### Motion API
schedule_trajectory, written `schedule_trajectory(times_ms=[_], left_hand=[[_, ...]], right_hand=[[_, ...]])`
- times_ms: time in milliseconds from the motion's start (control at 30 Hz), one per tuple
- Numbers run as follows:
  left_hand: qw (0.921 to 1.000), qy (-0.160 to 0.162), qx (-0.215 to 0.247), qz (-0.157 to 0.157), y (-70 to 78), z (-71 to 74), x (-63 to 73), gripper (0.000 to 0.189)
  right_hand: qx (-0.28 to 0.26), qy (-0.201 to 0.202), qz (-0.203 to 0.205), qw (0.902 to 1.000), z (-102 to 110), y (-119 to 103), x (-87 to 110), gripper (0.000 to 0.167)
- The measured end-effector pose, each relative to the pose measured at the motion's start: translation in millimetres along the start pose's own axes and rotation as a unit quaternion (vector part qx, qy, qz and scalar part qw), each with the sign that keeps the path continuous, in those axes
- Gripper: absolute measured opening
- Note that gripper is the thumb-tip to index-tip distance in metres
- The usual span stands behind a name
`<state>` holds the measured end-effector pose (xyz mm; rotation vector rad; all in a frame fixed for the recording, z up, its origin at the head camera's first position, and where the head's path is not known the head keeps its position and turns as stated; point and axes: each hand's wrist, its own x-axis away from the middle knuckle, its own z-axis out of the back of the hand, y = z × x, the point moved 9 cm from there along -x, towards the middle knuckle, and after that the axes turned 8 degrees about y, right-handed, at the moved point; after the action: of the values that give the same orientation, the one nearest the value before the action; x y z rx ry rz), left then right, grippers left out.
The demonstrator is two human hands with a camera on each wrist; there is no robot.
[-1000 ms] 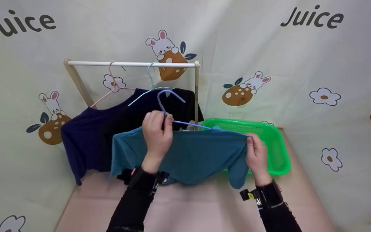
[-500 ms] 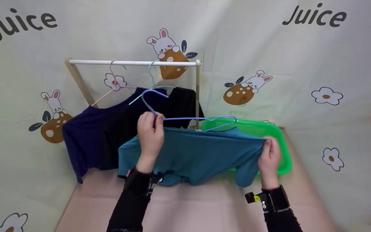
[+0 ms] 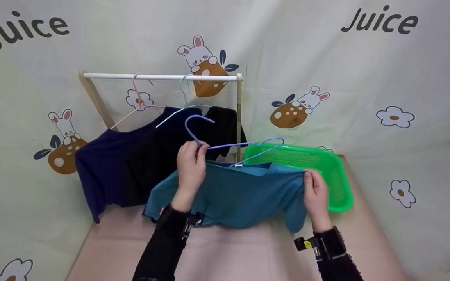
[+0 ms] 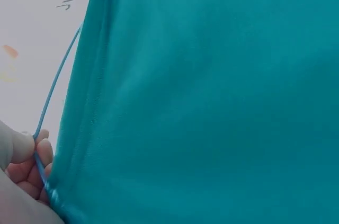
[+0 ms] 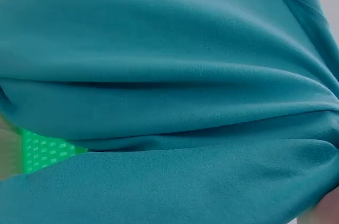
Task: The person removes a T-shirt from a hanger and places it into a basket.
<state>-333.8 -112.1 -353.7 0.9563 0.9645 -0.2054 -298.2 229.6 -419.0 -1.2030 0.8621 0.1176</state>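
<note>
My left hand [image 3: 191, 168] pinches a blue-purple wire clothes hanger [image 3: 233, 145] just below its hook. The hanger's right end sticks out above the neckline of a teal T-shirt [image 3: 244, 199]; its left part is hidden by the hand and cloth. Up close in the left wrist view, thumb and fingers grip the wire beside the shirt's edge. With my right hand [image 3: 316, 191] I pinch the shirt's right shoulder, so the neck opening gapes and a small white label shows. Folds of teal cloth [image 5: 175, 102] fill most of the right wrist view.
A clothes rack [image 3: 158, 77] stands behind to the left. A navy top [image 3: 104, 164] on a pink hanger and a black top [image 3: 225, 121] on a light blue hanger hang there. A green basket [image 3: 342, 187] sits on the pinkish table [image 3: 256, 253] at right.
The hanger's right end has come out of the shirt and now shows above the neckline. My right hand moved right, then back left; the neck opening gapes wider.
</note>
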Motion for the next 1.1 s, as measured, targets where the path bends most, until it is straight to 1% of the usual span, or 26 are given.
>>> schedule_trajectory(times_ms=[100, 233, 433, 633, 767, 867, 1033, 1100], left_hand=[[0.9996, -0.023, 0.012, 0.013, -1.0, -5.4, 4.0, 0.01], [0.9984, -0.038, 0.037, 0.019, 2.9, -11.1, 6.7, 0.008], [0.9931, -0.052, 0.101, 0.031, 12.1, -22.4, 7.1, 0.007], [0.9833, -0.045, 0.169, 0.048, 22.6, -27.9, 3.6, 0.008], [0.9761, -0.028, 0.207, 0.062, 27.3, -30.0, 1.5, 0.01], [0.9686, -0.018, 0.236, 0.076, 29.8, -31.7, 0.8, 0.011], [0.9543, -0.017, 0.28, 0.103, 29.9, -36.3, 3.3, 0.012], [0.9513, -0.014, 0.288, 0.109, 27.6, -38.5, 4.9, 0.012]], right_hand=[[-0.001, -0.005, -0.007, 1.0, -3, 8, 2.3, 0.017], [0.008, -0.025, -0.019, 0.9995, -13, 22, 6.4, 0.017], [0.024, -0.056, -0.035, 0.9975, -27, 40, 17.6, 0.016], [0.034, -0.101, -0.04, 0.9934, -38, 52, 30.0, 0.016], [0.048, -0.129, -0.038, 0.9897, -43, 60, 39.8, 0.017], [0.056, -0.147, -0.051, 0.9863, -46, 69, 49.4, 0.018], [0.07, -0.183, -0.081, 0.9772, -53, 85, 66.2, 0.02], [0.071, -0.196, -0.089, 0.9739, -55, 91, 72.0, 0.021]])
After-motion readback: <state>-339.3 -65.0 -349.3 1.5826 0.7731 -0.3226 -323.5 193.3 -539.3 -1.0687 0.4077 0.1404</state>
